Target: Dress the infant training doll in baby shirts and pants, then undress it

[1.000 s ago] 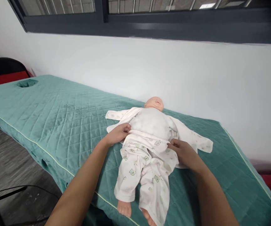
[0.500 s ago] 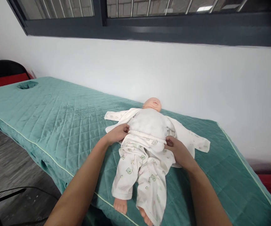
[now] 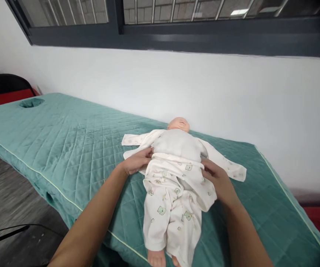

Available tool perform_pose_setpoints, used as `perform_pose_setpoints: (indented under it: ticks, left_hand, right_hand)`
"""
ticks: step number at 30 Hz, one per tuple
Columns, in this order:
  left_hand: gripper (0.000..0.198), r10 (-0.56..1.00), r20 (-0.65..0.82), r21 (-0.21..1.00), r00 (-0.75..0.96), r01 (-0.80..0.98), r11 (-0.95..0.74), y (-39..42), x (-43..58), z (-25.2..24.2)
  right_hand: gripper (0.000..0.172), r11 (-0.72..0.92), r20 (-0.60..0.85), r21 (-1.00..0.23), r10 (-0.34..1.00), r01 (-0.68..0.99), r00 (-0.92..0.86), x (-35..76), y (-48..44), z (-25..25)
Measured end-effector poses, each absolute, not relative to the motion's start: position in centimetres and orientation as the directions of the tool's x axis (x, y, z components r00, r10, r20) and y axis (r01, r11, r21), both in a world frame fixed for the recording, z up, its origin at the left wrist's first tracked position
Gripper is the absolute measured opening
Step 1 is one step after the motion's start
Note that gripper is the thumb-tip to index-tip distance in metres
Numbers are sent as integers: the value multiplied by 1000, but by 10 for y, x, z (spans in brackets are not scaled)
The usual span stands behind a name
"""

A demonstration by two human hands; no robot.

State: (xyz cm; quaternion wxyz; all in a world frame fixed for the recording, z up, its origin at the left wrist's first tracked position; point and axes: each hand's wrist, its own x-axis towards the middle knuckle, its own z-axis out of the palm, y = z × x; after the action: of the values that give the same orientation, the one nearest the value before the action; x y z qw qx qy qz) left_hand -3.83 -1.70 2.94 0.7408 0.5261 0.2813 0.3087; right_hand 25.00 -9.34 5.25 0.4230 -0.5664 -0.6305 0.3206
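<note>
bear-print pants (image 3: 156,226) cover the baby doll (image 3: 176,144) waist-down; at its sides, left hand (image 3: 138,161) and right hand (image 3: 218,178) curl their fingers, whether pinching i cannot tell; tugging evenly should keep the waistband (image 3: 176,159) level.

From where I stand, I can't read a word, number or brand anywhere. The white trousers (image 3: 173,196) carry small green bear-like figures and little marks too tiny to make out, and the print on the sleeve cuff (image 3: 237,171) is just as illegible.
</note>
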Motion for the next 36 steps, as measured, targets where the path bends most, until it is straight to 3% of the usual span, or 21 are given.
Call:
perform_pose_setpoints:
  ticks: [2,6,15,22,27,31,36]
  left_hand:
    - [55,772,-78,949,631,-190,252,-18,-37,27]
    - [49,821,-53,951,568,-223,215,-18,-34,22]
    - [37,895,8,963,446,-244,113,-15,-22,12]
    - [55,853,52,986,519,-162,38,-25,-27,28]
    - [67,826,95,993,555,-113,-38,-25,-32,30]
    - [64,846,56,998,530,-36,-43,-24,-30,29]
    - [49,865,-28,1000,501,2,31,-21,-26,27]
  right_hand:
    - [20,178,180,-857,983,483,-43,249,-93,51]
    - [28,67,55,-893,998,445,-40,246,-91,43]
    - [27,-147,-153,-986,984,80,-86,246,-91,33]
    - [42,-135,-155,-971,984,198,-90,245,-93,35]
    - [35,-130,-161,-979,965,157,-207,247,-94,39]
    - [28,-111,-157,-973,962,204,-223,246,-91,37]
    - [28,-115,-145,-955,985,274,-91,246,-86,32]
